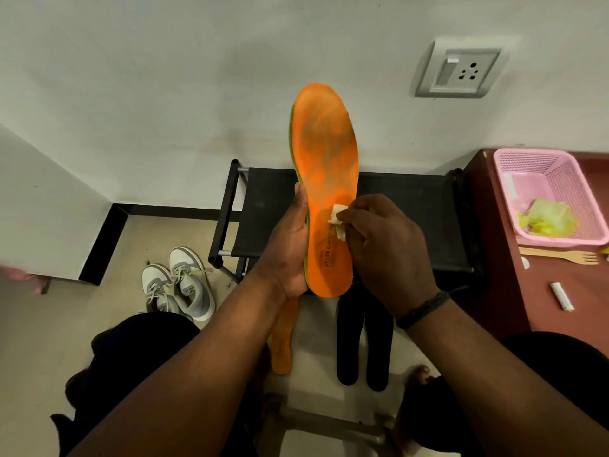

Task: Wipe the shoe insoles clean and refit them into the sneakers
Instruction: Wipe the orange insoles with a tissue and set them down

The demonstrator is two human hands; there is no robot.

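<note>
left hand (290,245) grips the heel end of an upright orange insole (326,179); right hand (385,249) pinches a tissue (337,222) against it. light, bendy foam, likely best held low.

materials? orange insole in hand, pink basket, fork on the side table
Orange insole: looks like foam with a matte fabric top; grey grime patches, greenish edge layer along its left side. Left hand holds it; right hand presses a white wipe on it.
Pink basket: moulded plastic, fine mesh walls, slight sheen.
Fork: pale, matte, probably wood or bamboo.
</note>
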